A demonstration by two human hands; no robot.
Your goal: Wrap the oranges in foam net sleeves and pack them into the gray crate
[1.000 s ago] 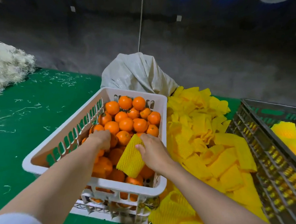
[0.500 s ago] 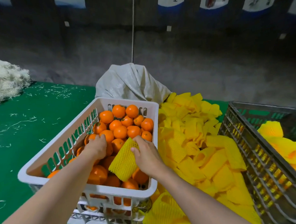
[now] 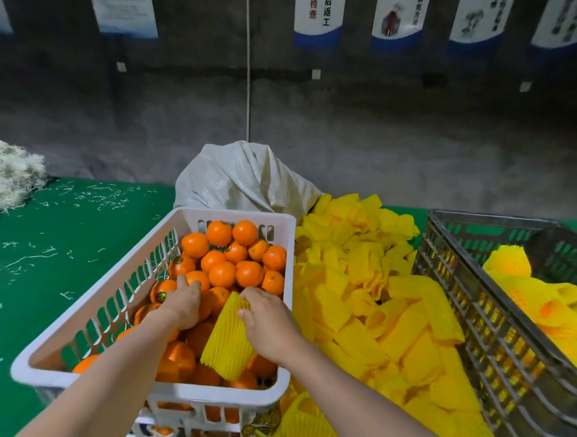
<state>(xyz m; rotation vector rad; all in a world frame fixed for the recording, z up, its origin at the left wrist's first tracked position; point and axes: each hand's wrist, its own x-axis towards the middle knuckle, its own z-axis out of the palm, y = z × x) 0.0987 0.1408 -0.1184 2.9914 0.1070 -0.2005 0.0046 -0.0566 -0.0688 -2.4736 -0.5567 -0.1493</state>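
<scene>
Left hand (image 3: 184, 304) is down in the white basket (image 3: 93, 288), fingers curled over one orange (image 3: 205, 310) mid-heap; the grip looks closed, not yet lifted. Right hand (image 3: 269, 323) pinches a flat yellow foam net sleeve (image 3: 228, 341) by its far end, just right of that orange. The gray crate (image 3: 458, 296), far right, holds only a few wrapped oranges (image 3: 532, 299). The basket is heaped with bare fruit, with a loose sleeve pile (image 3: 360, 281) between basket and crate. Judgement: early stage, most wrapping left.

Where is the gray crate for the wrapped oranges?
In the head view, the gray crate sits at the far right, just beside the pile of yellow sleeves, with a few wrapped oranges inside.
</scene>
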